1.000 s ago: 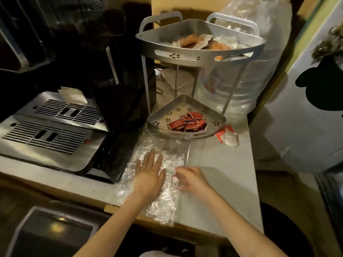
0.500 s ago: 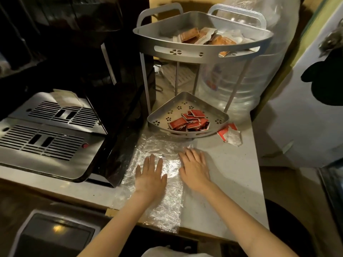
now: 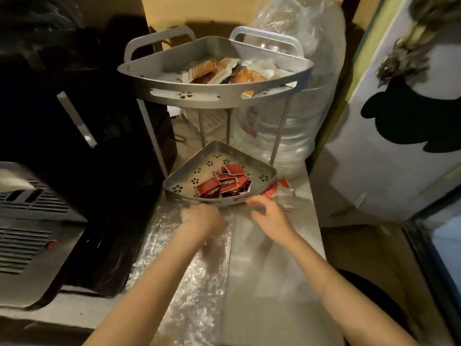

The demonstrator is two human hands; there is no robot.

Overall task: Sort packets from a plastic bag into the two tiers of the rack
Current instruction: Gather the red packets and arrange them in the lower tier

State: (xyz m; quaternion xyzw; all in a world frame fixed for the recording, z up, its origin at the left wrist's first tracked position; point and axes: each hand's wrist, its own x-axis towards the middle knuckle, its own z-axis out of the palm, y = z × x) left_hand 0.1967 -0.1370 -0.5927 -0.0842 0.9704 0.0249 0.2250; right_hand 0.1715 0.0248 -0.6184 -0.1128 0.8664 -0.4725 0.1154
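Note:
The clear plastic bag (image 3: 189, 283) lies flat and crinkled on the counter, in front of the grey two-tier rack. My left hand (image 3: 202, 218) is closed in a fist on the bag's far edge. My right hand (image 3: 272, 216) has its fingers curled and pinched at the bag's far right corner, just below the lower tier's rim (image 3: 174, 188); the motion blurs it. Several red packets (image 3: 224, 183) are heaped in the lower tier. Orange and white packets (image 3: 224, 71) fill the upper tier (image 3: 199, 96).
A few loose packets (image 3: 282, 193) lie on the counter right of the lower tier. A black coffee machine with a metal drip grille (image 3: 25, 236) stands to the left. Behind the rack is a large clear water bottle (image 3: 294, 126). The counter's right edge (image 3: 316, 221) is near.
Both hands were lying flat on the bag. They have slid forward to its far edge near the rack, and their fingers have closed. The camera has moved closer.

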